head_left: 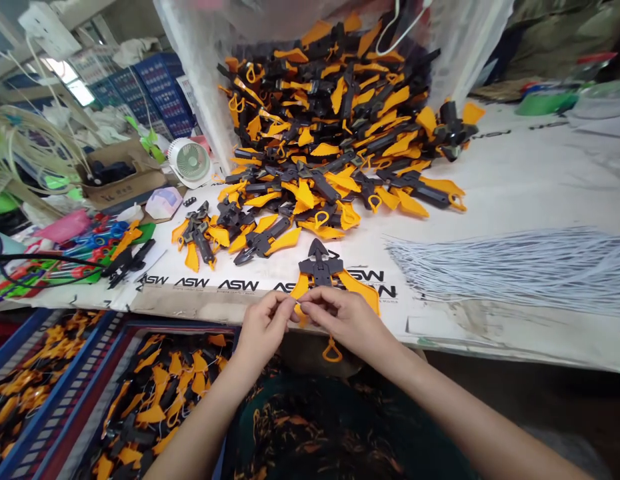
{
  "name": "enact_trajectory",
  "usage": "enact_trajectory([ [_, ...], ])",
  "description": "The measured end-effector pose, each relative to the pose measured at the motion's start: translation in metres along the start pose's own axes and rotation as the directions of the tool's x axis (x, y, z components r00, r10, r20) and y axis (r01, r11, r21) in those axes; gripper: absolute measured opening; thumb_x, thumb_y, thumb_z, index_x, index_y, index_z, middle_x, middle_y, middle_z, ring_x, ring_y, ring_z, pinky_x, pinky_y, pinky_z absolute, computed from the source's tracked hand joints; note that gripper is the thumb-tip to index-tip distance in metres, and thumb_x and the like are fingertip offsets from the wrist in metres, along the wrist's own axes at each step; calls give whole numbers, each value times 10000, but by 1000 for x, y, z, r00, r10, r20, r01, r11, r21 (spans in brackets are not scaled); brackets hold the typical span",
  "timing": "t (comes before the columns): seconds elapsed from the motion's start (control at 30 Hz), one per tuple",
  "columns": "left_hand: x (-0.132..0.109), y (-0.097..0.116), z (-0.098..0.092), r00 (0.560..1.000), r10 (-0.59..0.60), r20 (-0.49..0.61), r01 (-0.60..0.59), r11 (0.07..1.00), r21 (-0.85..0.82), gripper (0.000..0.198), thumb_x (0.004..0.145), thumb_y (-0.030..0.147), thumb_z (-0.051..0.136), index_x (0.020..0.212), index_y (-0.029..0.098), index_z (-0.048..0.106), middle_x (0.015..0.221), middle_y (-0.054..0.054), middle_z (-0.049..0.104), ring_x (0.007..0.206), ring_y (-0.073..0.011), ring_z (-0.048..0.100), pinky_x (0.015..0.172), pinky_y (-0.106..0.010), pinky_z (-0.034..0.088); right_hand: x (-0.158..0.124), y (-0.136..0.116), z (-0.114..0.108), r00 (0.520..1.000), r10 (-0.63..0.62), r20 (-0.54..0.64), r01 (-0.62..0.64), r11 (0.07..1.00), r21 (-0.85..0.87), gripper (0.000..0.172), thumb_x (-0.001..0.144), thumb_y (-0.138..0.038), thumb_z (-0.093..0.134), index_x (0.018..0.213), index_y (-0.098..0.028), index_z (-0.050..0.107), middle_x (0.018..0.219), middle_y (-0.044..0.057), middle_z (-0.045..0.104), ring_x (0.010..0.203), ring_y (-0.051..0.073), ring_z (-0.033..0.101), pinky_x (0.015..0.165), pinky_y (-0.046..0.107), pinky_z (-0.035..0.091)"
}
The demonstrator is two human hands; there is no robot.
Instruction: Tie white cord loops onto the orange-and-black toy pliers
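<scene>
- Left hand [263, 327] and right hand [347, 320]: both raised in front of the body, fingertips [293, 303] brought together in a close pinch at the lower edge of a black-and-orange plastic part [320, 272]. Exactly what lies between the fingertips is hidden.
- The part sits flat-looking at the front of the tabletop [495, 200], its pointed black end away from the person and two orange fins spread to the sides.
- An orange loop [332, 351] hangs below the hands, past the tabletop's front edge.
- Heap of similar parts [315, 133] on the tabletop, straight ahead; a few lie apart from it, nearer the hands.
- White sheet printed "ASW" [240, 285] along the tabletop's front.
- Bundle of thin white cords [510, 270] lies to the right of the parts.
- Blue-rimmed tray [160, 393] of more parts at lower left, below the tabletop.
- Small white fan [189, 162] and cardboard box [123, 175] at the far left.
- Stacked blue crates [160, 80] in the background.
</scene>
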State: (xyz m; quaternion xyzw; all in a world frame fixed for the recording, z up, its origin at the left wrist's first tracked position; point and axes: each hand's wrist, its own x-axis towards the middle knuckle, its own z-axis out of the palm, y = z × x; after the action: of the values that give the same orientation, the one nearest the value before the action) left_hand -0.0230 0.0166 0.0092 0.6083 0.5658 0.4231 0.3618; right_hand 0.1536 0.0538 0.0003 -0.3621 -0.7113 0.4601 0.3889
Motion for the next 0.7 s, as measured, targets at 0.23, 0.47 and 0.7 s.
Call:
enact_trajectory([
  [0.23, 16, -12, -2, 996, 10, 90, -16, 997, 71, 225, 859, 374, 585, 839, 200, 727, 736, -14, 722, 611, -146, 600, 573, -238, 462, 11, 4, -20, 966, 163, 202, -137, 981, -137, 219, 879, -354, 568, 848, -183, 702, 592, -21, 633, 517, 141, 562, 500, 227, 407],
  [0.47, 19, -35, -2, 991, -33, -126, 62, 970, 234, 238, 794, 267, 660, 1012, 183, 702, 978, -58, 732, 717, -164, 613, 680, -277, 474, 12, 6, -28, 969, -78, 236, 191, 839, -510, 167, 905, -138, 546, 888, -176, 708, 843, 34, 669, 750, 158, 636, 687, 248, 447],
  [0.7, 24, -40, -1, 995, -77, -63, 88, 977, 195, 190, 776, 228, 656, 954, 185, 708, 895, -26, 736, 645, -138, 572, 629, -256, 444, 12, -4, -17, 904, -45, 426, 393, 480, -784, 131, 925, -116, 559, 882, -150, 678, 866, 37, 598, 642, 123, 581, 563, 250, 344],
])
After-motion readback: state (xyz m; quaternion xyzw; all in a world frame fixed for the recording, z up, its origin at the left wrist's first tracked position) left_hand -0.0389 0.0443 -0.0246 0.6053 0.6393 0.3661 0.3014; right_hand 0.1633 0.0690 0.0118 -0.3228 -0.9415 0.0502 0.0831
